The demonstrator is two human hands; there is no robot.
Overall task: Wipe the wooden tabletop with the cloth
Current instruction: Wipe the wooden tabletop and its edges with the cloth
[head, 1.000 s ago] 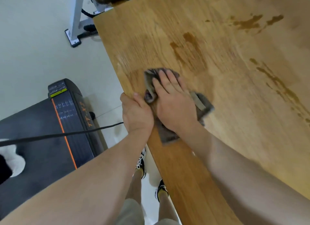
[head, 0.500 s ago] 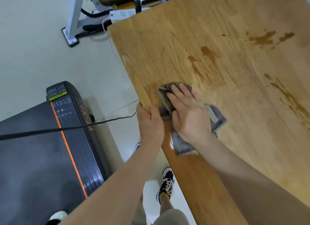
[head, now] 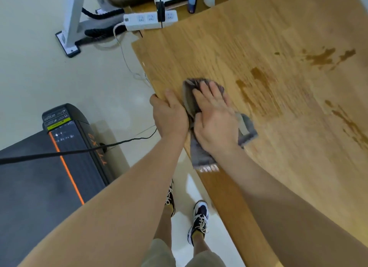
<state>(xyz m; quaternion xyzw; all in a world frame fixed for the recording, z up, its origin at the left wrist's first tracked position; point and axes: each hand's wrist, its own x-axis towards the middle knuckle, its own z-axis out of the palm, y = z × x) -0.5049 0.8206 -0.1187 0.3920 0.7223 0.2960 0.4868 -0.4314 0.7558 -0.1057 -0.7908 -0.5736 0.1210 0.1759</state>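
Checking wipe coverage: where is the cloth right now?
In the head view the cloth lies on the wooden tabletop near its left edge, under the flat right hand, beside the left hand gripping that edge. Stains lie right of it.

A pale cream, glossy floor (head: 59,77) reflects soft light. At the left lies a black treadmill (head: 39,177) with an orange stripe (head: 67,171) along its deck and a yellow-green label (head: 57,124) near its end. A thin black cable (head: 79,151) crosses over it. Farther off stands a white metal frame (head: 71,28) on a flat foot, near a white power strip (head: 147,21) whose white cord (head: 123,53) trails down.
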